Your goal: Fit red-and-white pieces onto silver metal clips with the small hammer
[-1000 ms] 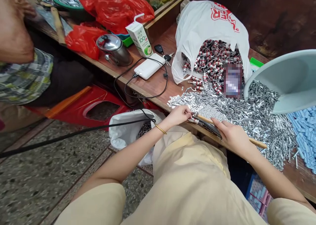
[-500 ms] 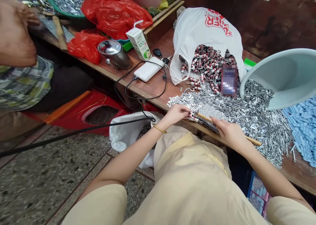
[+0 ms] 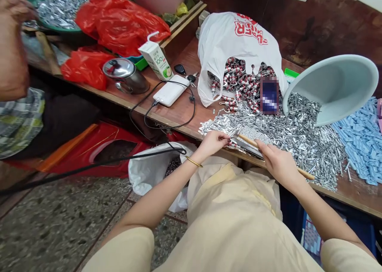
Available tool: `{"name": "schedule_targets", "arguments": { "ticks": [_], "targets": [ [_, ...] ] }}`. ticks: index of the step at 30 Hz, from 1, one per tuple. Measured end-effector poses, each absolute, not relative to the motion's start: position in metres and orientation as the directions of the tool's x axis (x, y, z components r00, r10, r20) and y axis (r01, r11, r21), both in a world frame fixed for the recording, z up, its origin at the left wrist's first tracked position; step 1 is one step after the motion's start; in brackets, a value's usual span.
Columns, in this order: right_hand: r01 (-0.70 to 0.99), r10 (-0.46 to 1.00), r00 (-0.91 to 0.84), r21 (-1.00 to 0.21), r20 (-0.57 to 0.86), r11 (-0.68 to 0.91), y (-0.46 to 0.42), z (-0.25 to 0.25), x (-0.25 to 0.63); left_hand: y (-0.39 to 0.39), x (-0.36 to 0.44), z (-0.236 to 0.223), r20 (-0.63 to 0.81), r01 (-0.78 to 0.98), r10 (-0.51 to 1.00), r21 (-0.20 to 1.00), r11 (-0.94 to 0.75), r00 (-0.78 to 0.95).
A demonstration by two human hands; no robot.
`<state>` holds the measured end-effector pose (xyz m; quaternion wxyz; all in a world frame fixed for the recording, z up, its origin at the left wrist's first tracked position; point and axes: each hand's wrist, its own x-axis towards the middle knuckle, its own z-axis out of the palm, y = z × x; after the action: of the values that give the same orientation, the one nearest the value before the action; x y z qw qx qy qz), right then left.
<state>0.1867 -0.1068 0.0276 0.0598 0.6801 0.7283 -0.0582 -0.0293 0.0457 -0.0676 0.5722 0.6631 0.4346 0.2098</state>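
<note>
Their right grip (image 3: pixel 279 163) holds the hammer (image 3: pixel 248 140), head upper left, handle slanting lower right, along the desk edge (image 3: pixel 191 133); left grip (image 3: pixel 213 142) pinches a half-hidden piece (image 3: pixel 229 140).

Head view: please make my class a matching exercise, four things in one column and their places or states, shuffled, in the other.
Things
1. Hammer
2. Power bank
3. Plastic tub
4. Metal mug

Places or states
A. Tipped over, beside the light-blue pieces
B. Lidded, beside a red plastic bag
C. In the right hand
D. Plugged into a black cable

Right pairs: 1-C, 2-D, 3-A, 4-B
</note>
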Motion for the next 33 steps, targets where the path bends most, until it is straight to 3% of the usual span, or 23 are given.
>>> {"name": "schedule_targets", "arguments": {
  "ticks": [4, 11, 17, 22, 24, 27, 29, 33],
  "targets": [
    [0.998, 0.98, -0.058, -0.039, -0.191, 0.052, -0.109, 0.022, 0.182, 0.046, -0.03, -0.067, -0.262, 0.314, 0.791, 0.945, 0.093, 0.553],
    [0.97, 0.955, 0.231, -0.125, 0.186, -0.21, -0.135, -0.015, 0.216, 0.039, -0.041, -0.072, -0.208, 0.242, 0.823, 0.966, 0.089, 0.529],
    [0.964, 0.932, 0.258, -0.139, 0.256, -0.228, -0.146, -0.055, 0.244, 0.029, -0.034, -0.065, -0.191, 0.171, 0.824, 0.978, 0.116, 0.533],
    [0.974, 0.927, 0.208, -0.156, 0.312, -0.166, -0.137, -0.048, 0.246, 0.013, -0.02, -0.053, -0.14, 0.147, 0.854, 0.986, 0.076, 0.5],
    [0.963, 0.912, 0.198, -0.245, 0.359, -0.113, -0.136, -0.035, 0.237, 0.001, -0.014, -0.046, -0.084, 0.132, 0.878, 0.991, 0.023, 0.472],
    [0.857, 0.94, 0.112, -0.509, 0.323, 0.072, -0.136, -0.015, 0.218, -0.02, -0.001, -0.033, 0.08, 0.126, 0.904, 0.981, -0.145, 0.419],
    [0.766, 0.957, 0.026, -0.621, 0.288, 0.166, -0.135, -0.006, 0.21, -0.034, 0.007, -0.025, 0.222, 0.108, 0.89, 0.952, -0.286, 0.399],
    [0.737, 0.928, -0.038, -0.617, 0.372, 0.277, -0.13, 0.004, 0.212, -0.05, 0.021, -0.015, 0.427, 0.039, 0.834, 0.883, -0.468, 0.348]
  ]
}}
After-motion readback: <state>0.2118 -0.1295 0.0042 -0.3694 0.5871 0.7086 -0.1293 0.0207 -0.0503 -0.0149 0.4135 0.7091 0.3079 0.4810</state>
